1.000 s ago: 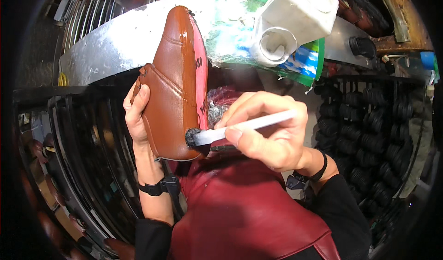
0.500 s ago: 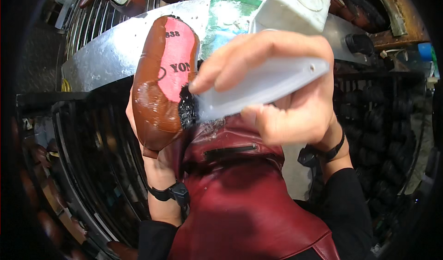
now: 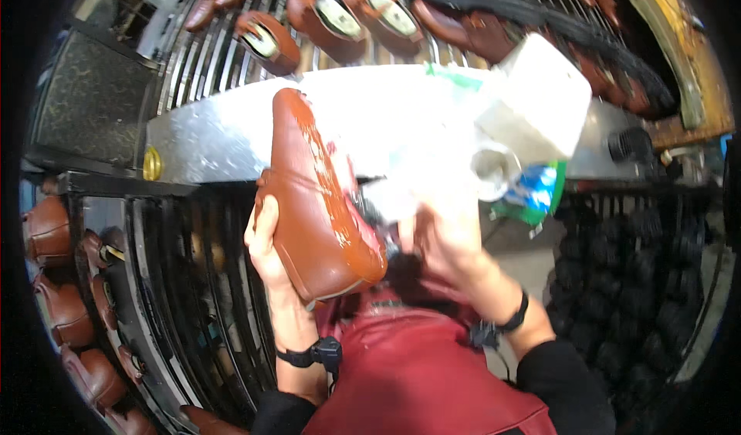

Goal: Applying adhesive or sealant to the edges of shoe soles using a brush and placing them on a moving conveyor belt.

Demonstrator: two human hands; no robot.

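Observation:
My left hand grips a brown leather shoe from its left side. The shoe is tipped on its side, so its upper faces me and its pink underside shows only as a narrow strip on the right. A glossy wet band runs along the shoe's lower edge. In my right hand is a brush with a pale handle and dark bristles, blurred by motion and glare. The bristles are at the shoe's underside; whether they touch it I cannot tell.
A metal worktop lies ahead, bearing a white plastic jug with a cut opening. Beyond it, brown shoes stand on a roller rack. More shoes fill a left rack; black soles are stacked at right. A yellow roll sits at the worktop's left end.
The shoe has been turned, so its pink underside faces right and its side shows. My right hand and the brush have moved lower. The view has shifted, showing more of the roller rack.

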